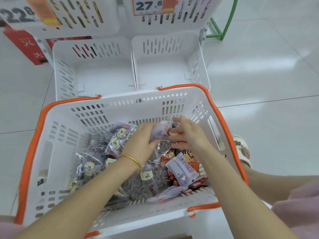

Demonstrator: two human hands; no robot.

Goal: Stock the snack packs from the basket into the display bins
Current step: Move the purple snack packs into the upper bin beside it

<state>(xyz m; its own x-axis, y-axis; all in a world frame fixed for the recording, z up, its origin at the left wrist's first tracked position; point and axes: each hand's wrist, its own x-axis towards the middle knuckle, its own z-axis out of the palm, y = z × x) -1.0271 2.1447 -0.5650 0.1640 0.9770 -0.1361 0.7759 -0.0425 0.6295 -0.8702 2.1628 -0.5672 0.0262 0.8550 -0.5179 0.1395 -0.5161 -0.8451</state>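
Observation:
A white basket with orange handles (57, 135) stands in front of me, holding several snack packs: clear bags of dark snacks (138, 183), red-and-black packs (170, 157) and pale purple packs (181, 169). Both hands are inside it near the far wall. My left hand (141, 138) grips a pale purple pack (160, 130) lifted slightly above the pile. My right hand (188, 133) pinches the same pack's right end with its fingertips. Beyond the basket stand two empty white display bins, the left bin (96, 71) and the right bin (165, 66).
Above the empty bins, two upper white bins carry price tags: the left tag (19, 14) and the right tag (148, 6). A red sign (27, 47) stands at left, a green frame (219, 31) at right. My sandalled foot (241, 150) is beside the basket on the tiled floor.

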